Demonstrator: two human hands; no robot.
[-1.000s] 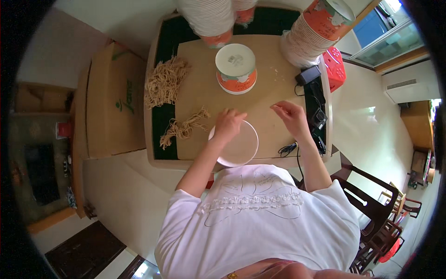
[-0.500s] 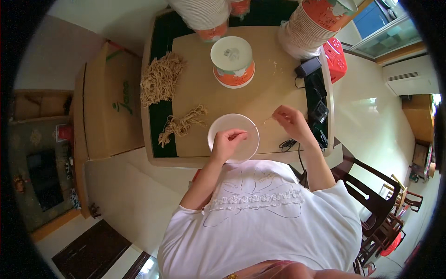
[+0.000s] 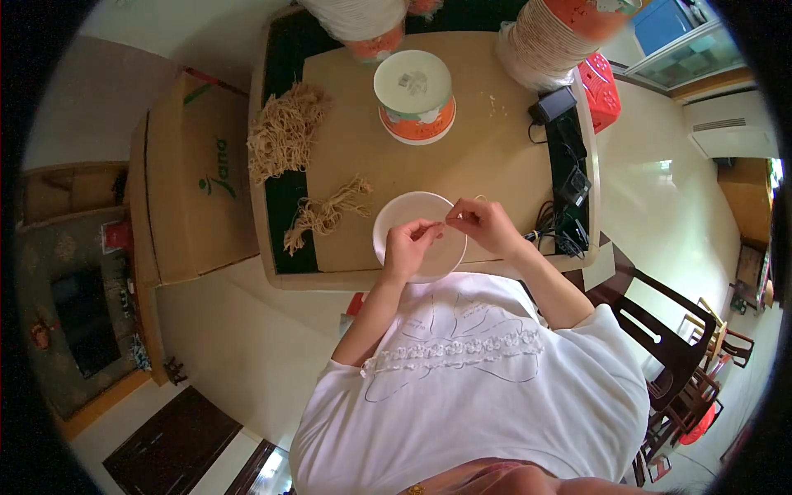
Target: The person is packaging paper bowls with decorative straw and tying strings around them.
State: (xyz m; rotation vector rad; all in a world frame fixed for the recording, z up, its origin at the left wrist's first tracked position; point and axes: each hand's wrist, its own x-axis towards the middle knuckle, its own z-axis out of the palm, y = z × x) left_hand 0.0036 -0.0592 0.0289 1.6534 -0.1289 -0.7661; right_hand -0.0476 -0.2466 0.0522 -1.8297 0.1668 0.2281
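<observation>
A white round paper tub [image 3: 419, 204] stands at the table's near edge, its opening facing up. Over its left side my left hand [image 3: 409, 246] is pinched closed; what it holds is too small to make out. My right hand [image 3: 488, 226] pinches at the tub's right rim, its fingertips almost against the left ones, with a bit of thin pale twine showing beside it. Left of the tub lies a small loose bundle of tan twine [image 3: 323, 218]. Farther back is a larger tangled heap of the same twine [image 3: 287, 136].
An orange-and-green paper tub [image 3: 412, 89] stands upside down mid-table on cardboard [image 3: 470, 161]. Tall tub stacks [image 3: 544, 45] rise at the back. Black adapters and cables [image 3: 569, 186] line the right edge. A big carton [image 3: 198, 198] stands left, a red stool [image 3: 600, 95] right.
My right hand has moved left, from beyond the tub's right side to its rim, and now meets my left hand. The left hand has shifted slightly and stays pinched.
</observation>
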